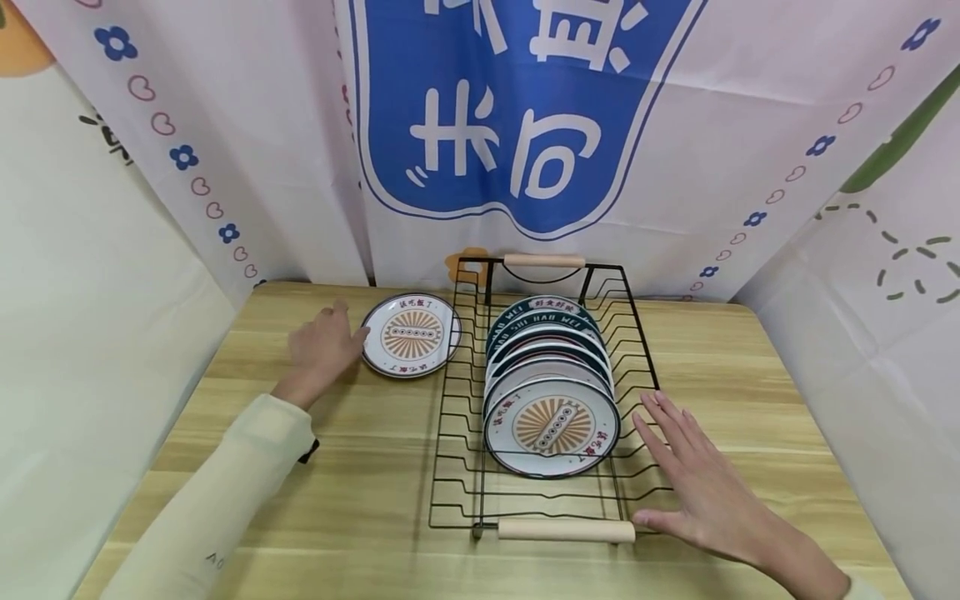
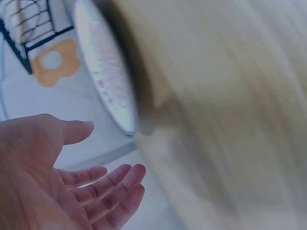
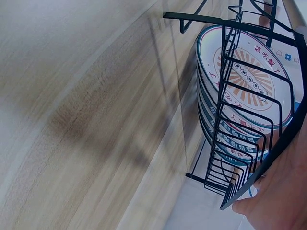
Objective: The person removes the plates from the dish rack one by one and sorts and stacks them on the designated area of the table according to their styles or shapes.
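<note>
A white plate (image 1: 412,335) with an orange sunburst lies flat on the table, left of a black wire dish rack (image 1: 459,433). At its left edge is my left hand (image 1: 324,346), blurred in the head view. The left wrist view shows that hand (image 2: 91,182) holding nothing, its fingers loosely bent and apart from the plate (image 2: 103,62). Several plates (image 1: 551,429) stand tilted in a row inside the rack, the front one with a sunburst, the rear ones dark green. My right hand (image 1: 708,492) lies along the rack's right side with spread fingers, its fingertips at the wire rim.
The rack has wooden handles at its front (image 1: 566,531) and back (image 1: 543,261). Behind the wooden table (image 1: 360,508) hangs a printed curtain (image 1: 300,167) with a blue panel. White cloth (image 1: 885,333) borders the right side.
</note>
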The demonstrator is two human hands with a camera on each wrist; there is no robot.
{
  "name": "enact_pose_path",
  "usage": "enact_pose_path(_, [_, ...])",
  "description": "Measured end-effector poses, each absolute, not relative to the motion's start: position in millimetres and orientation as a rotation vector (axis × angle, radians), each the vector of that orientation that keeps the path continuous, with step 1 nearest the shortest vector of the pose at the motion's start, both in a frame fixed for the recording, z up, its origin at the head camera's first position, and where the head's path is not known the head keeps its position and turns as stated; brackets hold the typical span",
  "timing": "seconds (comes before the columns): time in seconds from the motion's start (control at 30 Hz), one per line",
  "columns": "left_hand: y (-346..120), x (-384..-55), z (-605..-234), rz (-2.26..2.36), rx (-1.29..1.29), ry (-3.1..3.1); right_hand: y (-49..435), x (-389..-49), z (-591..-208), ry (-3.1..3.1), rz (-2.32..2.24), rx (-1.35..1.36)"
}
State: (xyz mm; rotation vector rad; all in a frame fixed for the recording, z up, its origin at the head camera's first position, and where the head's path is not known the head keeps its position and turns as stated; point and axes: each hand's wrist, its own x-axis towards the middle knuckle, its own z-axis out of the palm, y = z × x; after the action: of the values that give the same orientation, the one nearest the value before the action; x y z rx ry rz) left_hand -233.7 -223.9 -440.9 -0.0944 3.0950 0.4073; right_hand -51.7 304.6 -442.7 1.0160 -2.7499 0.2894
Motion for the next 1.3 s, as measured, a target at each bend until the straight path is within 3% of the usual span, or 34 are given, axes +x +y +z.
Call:
enact_pose_path(0.33, [-194.2,-218.0,-394.6,0.486,0.121,3.123,304.7,-51.9,-444.8,-2.739,0.291,1.022])
enact_pose_path(0.83, [-111.0,-170.2,-342.5,0.490,0.738,3.191,303.7,-52.0,-445.1,-2.724,0.299,1.016])
enact_pose_path(1.3, [-61.7,-143.2,-344.3,0.432,1.202,3.032,303.3,-51.9,-444.8,-2.725,0.301,1.018])
